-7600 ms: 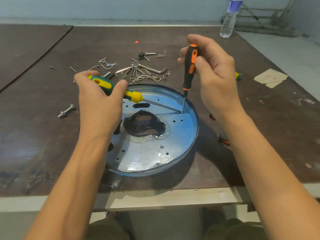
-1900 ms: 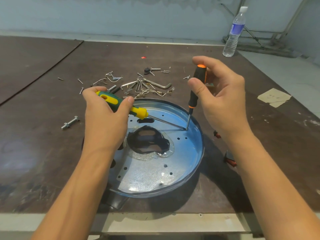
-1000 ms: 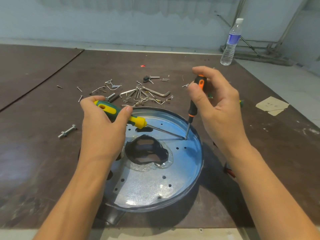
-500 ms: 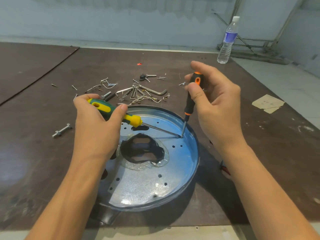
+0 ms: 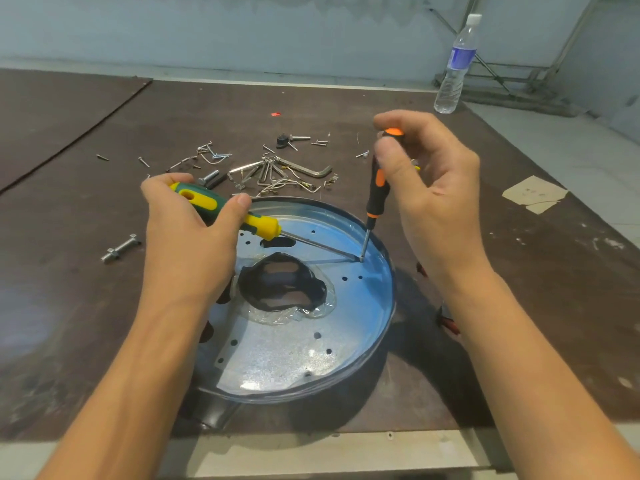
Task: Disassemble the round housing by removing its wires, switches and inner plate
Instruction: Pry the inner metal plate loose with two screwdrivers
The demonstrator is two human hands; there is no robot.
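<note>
Over the surface (image 5: 79, 306), the left hand (image 5: 187, 244) is gripping a yellow screwdriver (image 5: 263, 226) nearly flat, the right hand (image 5: 433, 188) pinching an orange screwdriver (image 5: 375, 192) upright, tips meeting on the inner plate (image 5: 277, 358).

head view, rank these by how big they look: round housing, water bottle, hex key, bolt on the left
1. round housing, by far.
2. water bottle, though it stands farthest back, which shrinks it.
3. hex key and bolt: they look about alike, so no ranking between them.
</note>
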